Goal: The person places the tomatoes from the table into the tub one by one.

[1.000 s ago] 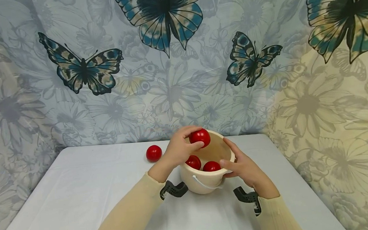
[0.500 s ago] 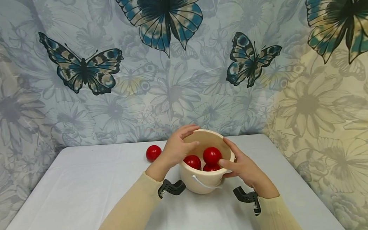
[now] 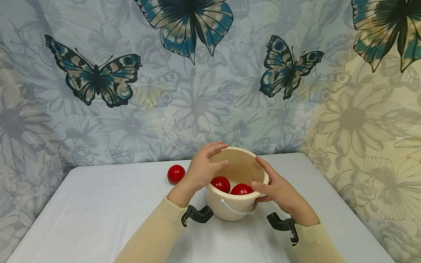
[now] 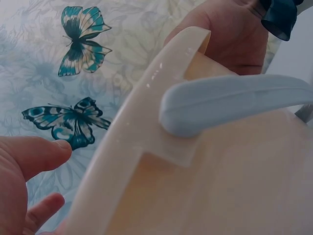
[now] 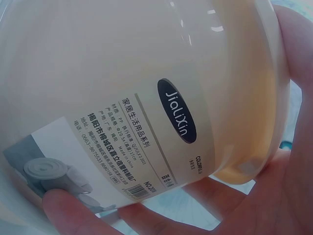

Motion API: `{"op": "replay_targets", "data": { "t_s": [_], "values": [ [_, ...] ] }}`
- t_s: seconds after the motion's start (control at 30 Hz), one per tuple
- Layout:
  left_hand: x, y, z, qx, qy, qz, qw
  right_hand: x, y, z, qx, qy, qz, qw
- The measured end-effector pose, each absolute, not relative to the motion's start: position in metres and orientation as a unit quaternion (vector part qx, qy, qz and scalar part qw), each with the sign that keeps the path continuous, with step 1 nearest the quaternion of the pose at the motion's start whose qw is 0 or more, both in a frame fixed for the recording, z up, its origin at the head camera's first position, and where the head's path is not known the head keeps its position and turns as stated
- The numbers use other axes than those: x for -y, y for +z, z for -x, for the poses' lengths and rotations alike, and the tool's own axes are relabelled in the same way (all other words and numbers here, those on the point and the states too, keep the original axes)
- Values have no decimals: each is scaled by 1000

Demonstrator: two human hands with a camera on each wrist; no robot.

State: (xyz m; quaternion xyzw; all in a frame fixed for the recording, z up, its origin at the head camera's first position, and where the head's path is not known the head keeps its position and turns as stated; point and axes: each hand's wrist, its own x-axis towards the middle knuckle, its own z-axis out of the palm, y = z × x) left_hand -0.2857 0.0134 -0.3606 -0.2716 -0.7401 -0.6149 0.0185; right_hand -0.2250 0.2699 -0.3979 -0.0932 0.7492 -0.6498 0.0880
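Observation:
A cream plastic bucket (image 3: 229,209), tilted slightly, stands on the table in the head view. Red balls (image 3: 242,189) lie in its bottom; the near wall hides how many. My right hand (image 3: 281,191) grips the bucket's right side, thumb over the rim. In the right wrist view its fingers (image 5: 161,223) spread along the labelled wall. At the left rim is my left hand (image 3: 201,170), thumb and fingers apart, holding nothing. The left wrist view shows its thumb (image 4: 44,155) beside the rim. Another red ball (image 3: 176,174) rests on the table behind my left wrist.
A white cloth covers the table (image 3: 103,218). The bucket's pale handle (image 3: 233,209) hangs down at the front. Right behind the table's far edge hangs a butterfly-patterned fabric (image 3: 202,112). Black wrist mounts (image 3: 197,214) jut from both sleeves.
My left hand let go of a red ball above the bucket; the ball dropped in among the others. The left hand's fingers have spread. My right hand keeps its grip on the bucket.

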Motion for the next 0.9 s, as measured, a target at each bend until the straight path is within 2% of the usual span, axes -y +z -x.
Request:
{"op": "replay_targets", "data": {
  "t_s": [0.17,0.5,0.73,0.9],
  "values": [
    [-13,-361,284,733,-626,265,28,-270,-398,225,-752,-646,96,88],
    [0,-371,271,628,-742,230,45,-271,-398,225,-753,-647,86,84],
    [24,-372,249,619,-754,220,27,-270,-400,226,-753,-648,84,82],
    [52,-378,243,651,-726,218,37,-269,-399,226,-752,-648,85,81]
  ]
}}
